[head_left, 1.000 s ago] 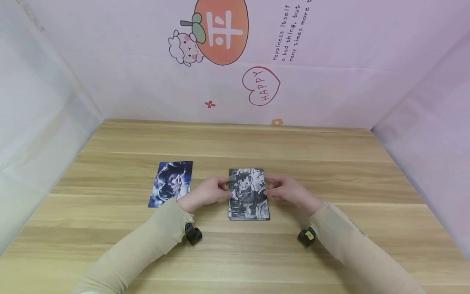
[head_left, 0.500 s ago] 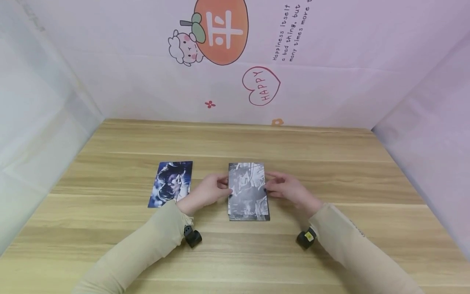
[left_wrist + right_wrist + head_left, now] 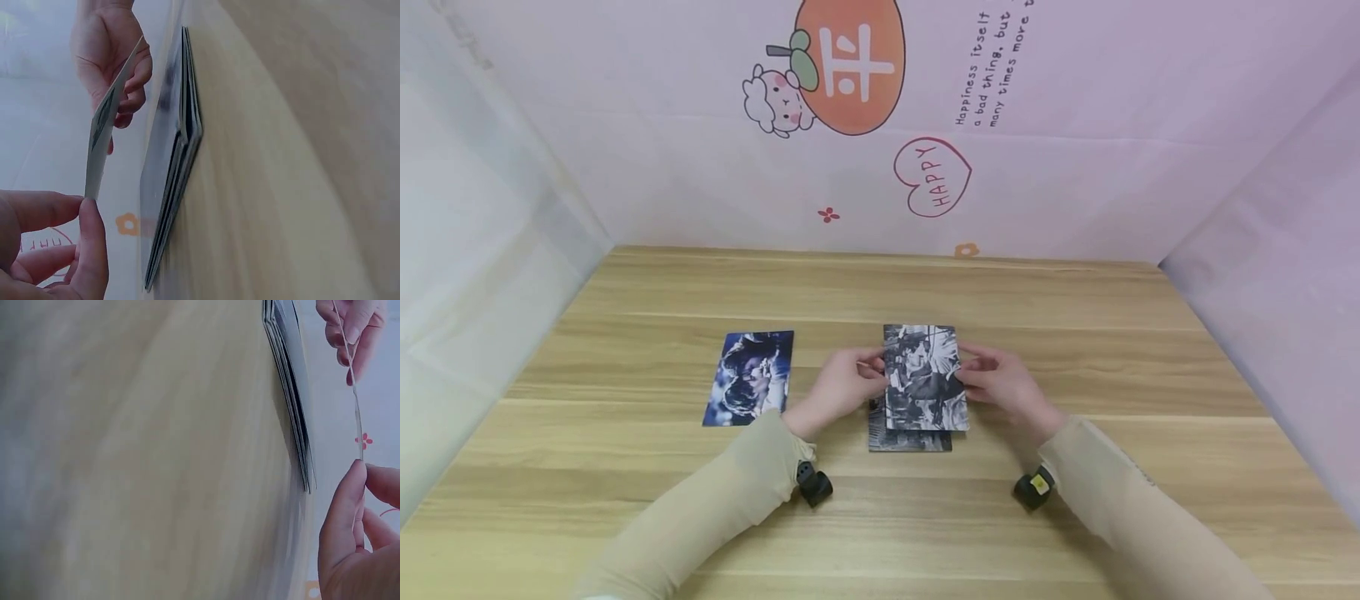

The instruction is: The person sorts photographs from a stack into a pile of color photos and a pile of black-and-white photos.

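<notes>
- Card [image 3: 923, 377] printed in black and white is being held clear of the stack [image 3: 910, 439], where half a second ago it was lying nearly flush on top; it is now being carried slightly toward the far edge and the right edge of the table [image 3: 1075, 517].
- Separation is being confirmed by both wrist views: the card [image 3: 109, 115] is being shown as a thin sheet with open air between it and the stack [image 3: 178, 156], so one card is judged to be peeled off and free to be taken elsewhere.
- Its long axis is being kept running from the near edge to the far edge of the table, its short top edge pointing to the far edge, its printed face being turned up toward the head camera.
- Its left long edge is being pinched between thumb and fingertips by the left hand [image 3: 842, 387], and its right long edge is being pinched in the same way by the right hand [image 3: 1003, 385]; nothing else is being held by either.
- Beneath it, the stack is being left flat near the middle of the table, its near end being exposed below the lifted card.
- Farther toward the left edge, a blue card [image 3: 750, 377] is lying flat and apart from both hands.
- Behind the far edge, a pink backdrop [image 3: 1075, 167] with cartoon stickers is being seen.
</notes>
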A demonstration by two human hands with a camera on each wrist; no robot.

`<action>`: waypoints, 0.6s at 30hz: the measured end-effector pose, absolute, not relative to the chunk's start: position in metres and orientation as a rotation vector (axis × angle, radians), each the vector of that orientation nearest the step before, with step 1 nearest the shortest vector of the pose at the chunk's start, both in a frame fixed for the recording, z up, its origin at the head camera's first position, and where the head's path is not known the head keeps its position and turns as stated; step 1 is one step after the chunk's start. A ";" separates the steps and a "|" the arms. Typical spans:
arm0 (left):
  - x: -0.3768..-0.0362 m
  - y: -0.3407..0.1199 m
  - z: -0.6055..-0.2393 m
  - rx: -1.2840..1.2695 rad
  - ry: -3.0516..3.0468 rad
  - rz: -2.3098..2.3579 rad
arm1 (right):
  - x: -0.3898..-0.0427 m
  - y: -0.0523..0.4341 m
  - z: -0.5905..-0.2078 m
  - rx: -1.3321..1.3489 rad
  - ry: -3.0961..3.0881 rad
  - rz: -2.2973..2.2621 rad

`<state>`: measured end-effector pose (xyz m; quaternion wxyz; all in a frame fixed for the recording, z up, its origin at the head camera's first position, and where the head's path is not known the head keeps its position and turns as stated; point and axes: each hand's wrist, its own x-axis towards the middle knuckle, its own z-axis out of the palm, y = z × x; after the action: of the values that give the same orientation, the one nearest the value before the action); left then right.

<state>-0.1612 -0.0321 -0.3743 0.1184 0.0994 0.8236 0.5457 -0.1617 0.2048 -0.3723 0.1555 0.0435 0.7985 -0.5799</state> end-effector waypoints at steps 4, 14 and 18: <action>-0.161 -0.022 -0.374 0.324 2.400 1.625 | -0.161 0.214 -0.373 0.138 2.320 -1.642; -0.162 0.006 -0.376 0.317 2.242 1.776 | -0.161 0.242 -0.367 0.084 2.389 -1.602; -0.162 0.017 -0.377 0.307 2.180 1.812 | -0.158 0.253 -0.364 0.080 2.394 -1.604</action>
<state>-0.1621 0.0168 -0.3768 0.1448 0.1064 0.7565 0.6288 -0.1585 0.2531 -0.3640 0.1289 0.0274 0.8235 -0.5517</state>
